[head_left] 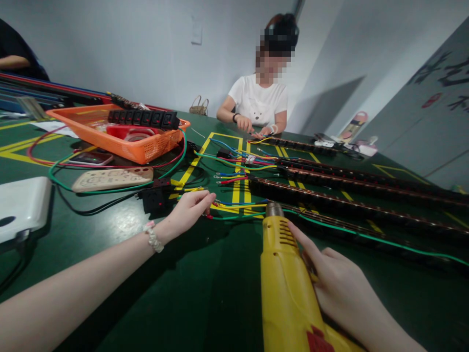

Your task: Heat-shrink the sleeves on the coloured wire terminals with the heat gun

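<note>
While the right hand (340, 288) is gripping the yellow heat gun (287, 283) by its body, the metal nozzle (274, 209) is pointing away from the person toward the bundle of coloured wires (238, 203) lying on the green surface (205, 293). Just left of the nozzle, the left hand (190, 210) is pinching a wire end between narrowed fingertips (209, 197), with the palm turned down. Judging from this posture, the nozzle should be kept near the wire ends but not touching them, and the left fingertips should be staying clear of the hot air path. Beyond the nozzle, long black strips (348, 195) are lying across the surface; heat should be directed away from them. Left of the nozzle and further back, an orange tray (146, 146) is resting.
</note>
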Tool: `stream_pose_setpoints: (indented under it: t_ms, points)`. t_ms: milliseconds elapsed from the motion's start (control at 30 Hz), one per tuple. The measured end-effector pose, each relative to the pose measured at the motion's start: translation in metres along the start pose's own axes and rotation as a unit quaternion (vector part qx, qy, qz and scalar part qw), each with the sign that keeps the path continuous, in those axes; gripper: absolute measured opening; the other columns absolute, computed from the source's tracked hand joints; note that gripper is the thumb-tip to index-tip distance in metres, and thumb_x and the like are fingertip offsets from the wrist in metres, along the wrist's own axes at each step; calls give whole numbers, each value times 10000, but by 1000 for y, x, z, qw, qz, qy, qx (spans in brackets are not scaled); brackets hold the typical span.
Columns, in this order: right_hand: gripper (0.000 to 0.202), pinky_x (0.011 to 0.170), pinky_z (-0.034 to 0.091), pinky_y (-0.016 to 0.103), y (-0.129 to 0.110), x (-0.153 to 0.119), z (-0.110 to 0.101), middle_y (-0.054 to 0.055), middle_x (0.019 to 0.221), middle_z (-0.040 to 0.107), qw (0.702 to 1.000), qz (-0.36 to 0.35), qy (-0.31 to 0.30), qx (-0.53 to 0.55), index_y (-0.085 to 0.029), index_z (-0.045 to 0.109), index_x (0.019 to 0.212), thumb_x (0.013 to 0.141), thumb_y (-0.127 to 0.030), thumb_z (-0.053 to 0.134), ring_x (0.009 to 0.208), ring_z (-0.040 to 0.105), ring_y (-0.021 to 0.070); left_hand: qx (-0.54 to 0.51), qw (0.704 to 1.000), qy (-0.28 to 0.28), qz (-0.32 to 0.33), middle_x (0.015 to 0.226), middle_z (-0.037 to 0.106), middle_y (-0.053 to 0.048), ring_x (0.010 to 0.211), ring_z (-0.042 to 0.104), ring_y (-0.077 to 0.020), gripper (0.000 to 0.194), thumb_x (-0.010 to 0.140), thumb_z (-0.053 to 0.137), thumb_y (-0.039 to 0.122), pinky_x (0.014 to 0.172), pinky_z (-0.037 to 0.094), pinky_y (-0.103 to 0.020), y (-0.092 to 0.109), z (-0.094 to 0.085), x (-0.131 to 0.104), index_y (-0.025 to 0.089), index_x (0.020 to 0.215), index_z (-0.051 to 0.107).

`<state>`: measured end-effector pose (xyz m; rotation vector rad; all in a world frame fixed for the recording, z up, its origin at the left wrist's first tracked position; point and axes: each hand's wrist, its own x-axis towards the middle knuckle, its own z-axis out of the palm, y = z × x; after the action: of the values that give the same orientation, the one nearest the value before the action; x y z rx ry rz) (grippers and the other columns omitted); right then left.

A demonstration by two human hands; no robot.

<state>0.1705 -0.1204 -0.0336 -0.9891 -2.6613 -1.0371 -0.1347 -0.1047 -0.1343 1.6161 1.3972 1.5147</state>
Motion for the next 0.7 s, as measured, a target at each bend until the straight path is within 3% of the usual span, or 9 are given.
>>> stream_pose_setpoints:
  t_ms: [133,300,500,700]
  points:
    - [732,503,230,-9,-1,-1,0,-68,643,481,999,45,-25,8,-282,187,1400,748,-284,520,505,354,-77,8,1000,5,-2,614,517,-13,591,459,-67,538,859,367,576,581,338,-187,2,0,0,102,632,483]
    - [816,512,253,-13,-1,-4,2,-55,639,482,998,46,-45,-10,-276,101,1443,744,-262,522,524,381,-67,2,1000,19,2,615,482,-1,583,445,-57,509,873,360,550,575,333,-183,5,1,1,106,645,454]
    - [892,509,222,5,-9,4,-1,-43,563,423,998,-13,12,-60,-170,113,1463,685,-192,550,510,349,-55,10,1000,27,11,610,464,2,585,440,-53,494,881,362,528,580,330,-182,5,1,3,105,639,448]
    - [837,580,175,48,-31,18,2,-44,564,420,997,-53,47,-37,-166,195,1439,652,-150,480,529,321,-53,19,999,24,18,601,481,-3,578,438,-55,506,882,357,526,578,324,-183,7,0,1,102,623,453]
